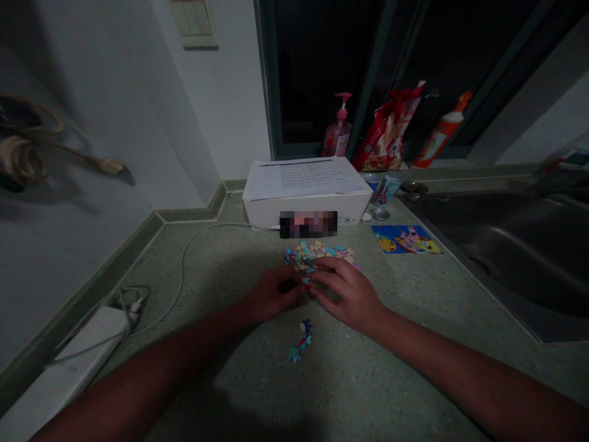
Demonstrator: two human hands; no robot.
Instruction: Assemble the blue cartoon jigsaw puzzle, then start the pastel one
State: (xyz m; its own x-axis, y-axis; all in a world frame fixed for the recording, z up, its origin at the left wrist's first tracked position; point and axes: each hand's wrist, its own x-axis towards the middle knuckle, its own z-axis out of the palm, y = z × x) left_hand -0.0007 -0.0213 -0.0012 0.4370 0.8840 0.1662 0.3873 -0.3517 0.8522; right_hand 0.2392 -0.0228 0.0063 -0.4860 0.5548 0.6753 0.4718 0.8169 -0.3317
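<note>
Reaching over the jigsaw pieces (317, 253), the right hand (343, 294) is resting spread wide on the pile's near edge, while the left hand (276, 294) is curling narrow just beside it, whether pinching a piece I cannot tell. A smaller strip of pieces (300, 342) is lying at six o'clock on the speckled tabletop (239, 380). At two o'clock, a printed cartoon card (405, 239) is lying near the steel sink (497, 258); at twelve, a white box (262, 212) is carrying papers (304, 178).
</note>
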